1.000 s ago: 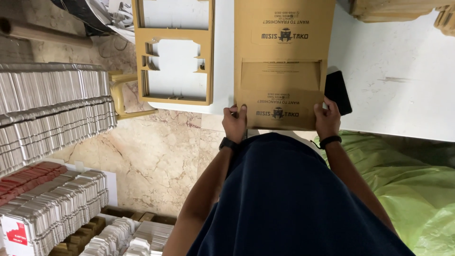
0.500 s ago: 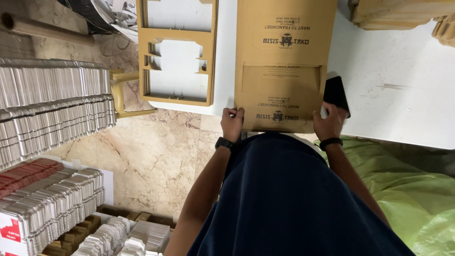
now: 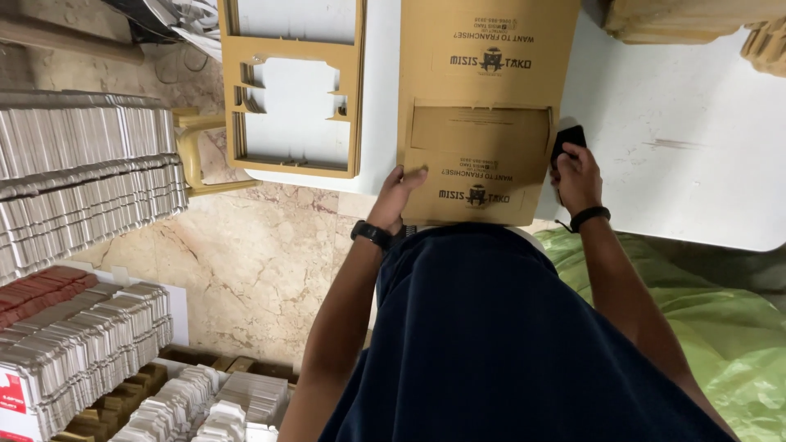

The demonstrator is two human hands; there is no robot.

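Observation:
A flat brown cardboard sheet with a folded-over lower flap lies on the white table. My left hand rests on the flap's lower left corner, fingers pressing it down. My right hand is at the sheet's right edge and grips a small black object. Both wrists wear dark bands. My dark blue shirt hides the table's near edge.
A die-cut cardboard frame lies left of the sheet. Stacks of flat white and brown cartons fill the left side and the floor boxes. Green plastic sheeting lies at the right. More cardboard stacks sit at the table's far right.
My left hand slid up onto the flap's corner. My right hand left the sheet's lower right corner and moved up onto the black object beside it.

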